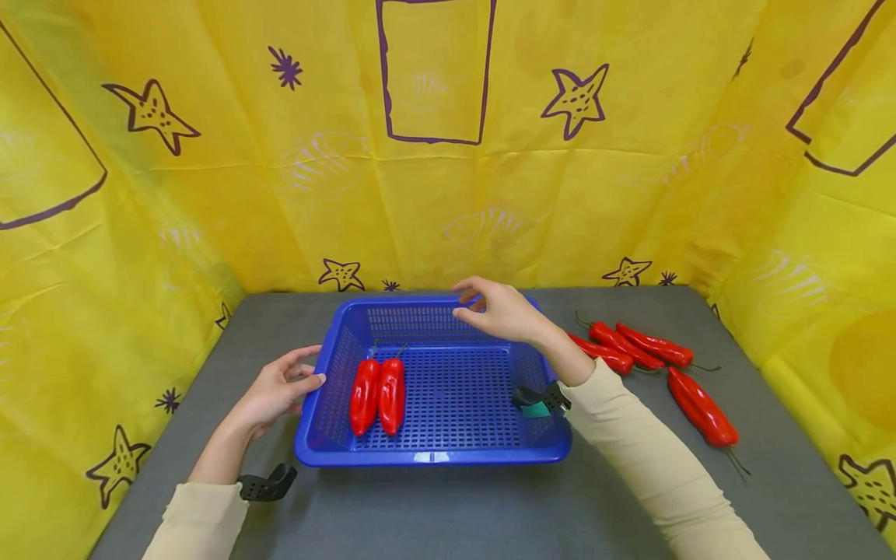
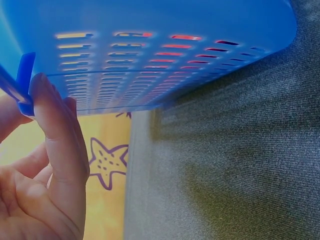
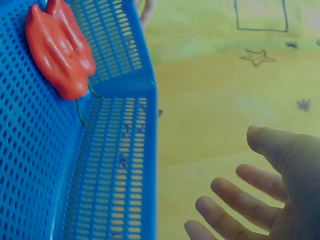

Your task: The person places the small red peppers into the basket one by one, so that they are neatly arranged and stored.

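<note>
Two red chili peppers (image 1: 378, 397) lie side by side in the left part of a blue plastic basket (image 1: 434, 457), stems toward the far wall. My left hand (image 1: 280, 389) holds the basket's left rim; in the left wrist view, the fingers (image 2: 55, 125) press its outer wall below the rim. Above the basket's far right part hovers my right hand (image 1: 507, 311), empty, with its fingers apart and loosely bent. The right wrist view has this hand (image 3: 270, 190) away from the basket wall.
Several more red chili peppers (image 1: 654, 346) lie on the grey tabletop (image 1: 448, 513) right of the basket, some partly behind my right forearm. One pepper (image 1: 703, 408) lies apart, nearer the front. A yellow patterned cloth (image 1: 434, 218) encloses the back and sides.
</note>
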A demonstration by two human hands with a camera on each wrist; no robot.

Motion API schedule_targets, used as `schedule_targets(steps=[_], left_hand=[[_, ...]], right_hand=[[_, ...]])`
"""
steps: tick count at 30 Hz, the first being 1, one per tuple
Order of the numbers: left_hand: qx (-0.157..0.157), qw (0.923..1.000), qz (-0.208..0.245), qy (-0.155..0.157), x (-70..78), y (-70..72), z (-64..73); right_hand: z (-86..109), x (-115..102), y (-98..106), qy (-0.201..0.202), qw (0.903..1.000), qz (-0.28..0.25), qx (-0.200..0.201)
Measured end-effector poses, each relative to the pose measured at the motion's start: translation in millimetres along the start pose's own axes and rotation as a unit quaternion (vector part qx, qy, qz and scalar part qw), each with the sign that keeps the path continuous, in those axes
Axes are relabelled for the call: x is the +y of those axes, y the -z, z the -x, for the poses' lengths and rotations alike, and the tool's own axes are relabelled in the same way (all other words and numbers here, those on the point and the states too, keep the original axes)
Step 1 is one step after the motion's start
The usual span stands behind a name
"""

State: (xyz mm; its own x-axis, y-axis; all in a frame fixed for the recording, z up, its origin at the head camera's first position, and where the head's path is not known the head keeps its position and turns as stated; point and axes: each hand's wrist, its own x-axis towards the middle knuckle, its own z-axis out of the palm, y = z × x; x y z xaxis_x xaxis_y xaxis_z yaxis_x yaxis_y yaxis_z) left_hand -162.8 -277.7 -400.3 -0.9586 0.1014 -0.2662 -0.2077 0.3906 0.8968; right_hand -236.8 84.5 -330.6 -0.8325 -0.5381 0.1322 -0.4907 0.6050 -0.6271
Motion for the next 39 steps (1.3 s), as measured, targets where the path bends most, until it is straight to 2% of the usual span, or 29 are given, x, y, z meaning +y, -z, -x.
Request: schedule_targets(steps=[6, 14, 24, 32, 39], left_hand=[[0.001, 1.0000, -0.001, 0.002, 0.8, -0.5, 0.1], [0.000, 1.0000, 0.000, -0.001, 1.6, -1.0, -0.1], [0.001, 1.0000, 0.000, 0.001, 2.8, -1.3, 1.0], [0.003, 1.0000, 0.001, -0.001, 1.7, -1.4, 0.5], [0.000, 1.0000, 0.007, -0.002, 0.9, -1.6, 0.5]], right_hand=[[14.2, 13.0, 12.1, -0.010, 0.9989, -0.006, 0.045], [36.2, 32.2, 23.4, -0.059, 0.9923, -0.033, 0.103], [66.3, 64.5, 24.8, -0.119, 0.9755, -0.064, 0.173], [87.8, 85.2, 19.3, -0.146, 0.9647, -0.091, 0.200], [106.1, 101.9, 14.5, -0.186, 0.9520, -0.083, 0.228]])
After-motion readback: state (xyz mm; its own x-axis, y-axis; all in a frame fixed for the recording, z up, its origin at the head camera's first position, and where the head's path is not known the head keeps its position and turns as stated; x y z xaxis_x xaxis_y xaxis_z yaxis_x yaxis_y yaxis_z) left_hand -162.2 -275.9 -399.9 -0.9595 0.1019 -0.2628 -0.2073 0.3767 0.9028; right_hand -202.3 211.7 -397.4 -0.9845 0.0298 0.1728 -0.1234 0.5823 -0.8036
